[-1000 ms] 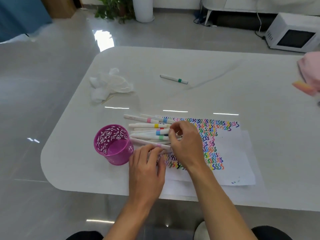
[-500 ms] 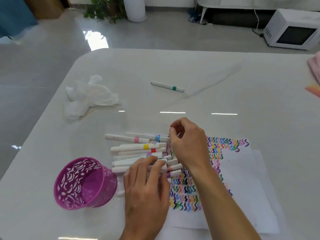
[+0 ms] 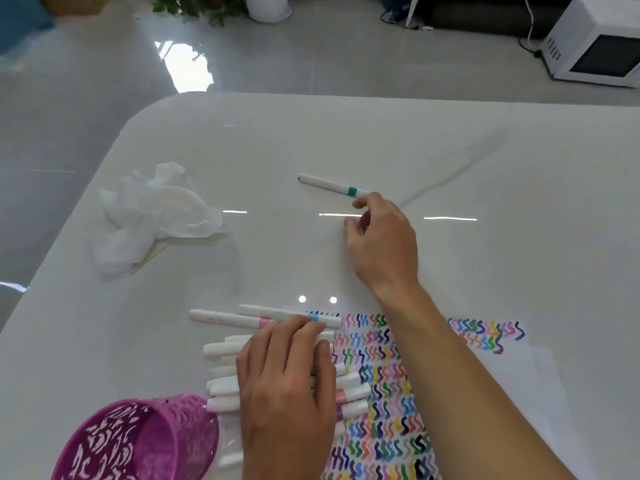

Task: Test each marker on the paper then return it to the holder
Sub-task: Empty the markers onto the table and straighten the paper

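Several white markers [image 3: 221,349] with coloured bands lie side by side on the white table, left of a paper [image 3: 388,393] covered in coloured squiggles. My left hand [image 3: 287,379] lies flat on top of this pile, fingers straight. A single white marker with a green band [image 3: 329,184] lies apart, farther back. My right hand [image 3: 381,244] reaches toward it, fingers loosely curled, fingertips just short of its right end and holding nothing. A purple perforated holder [image 3: 138,441] stands at the near left, and no markers show inside it.
A crumpled white tissue [image 3: 156,213] with thin wooden sticks under it lies at the left of the table [image 3: 485,202]. The table's rounded corner and left edge are close to it. A white microwave [image 3: 595,43] sits on the floor beyond the table.
My right hand left the marker pile and moved forward to the lone green-banded marker. My left hand stayed on the pile. The camera tilted, so everything sits lower and closer.
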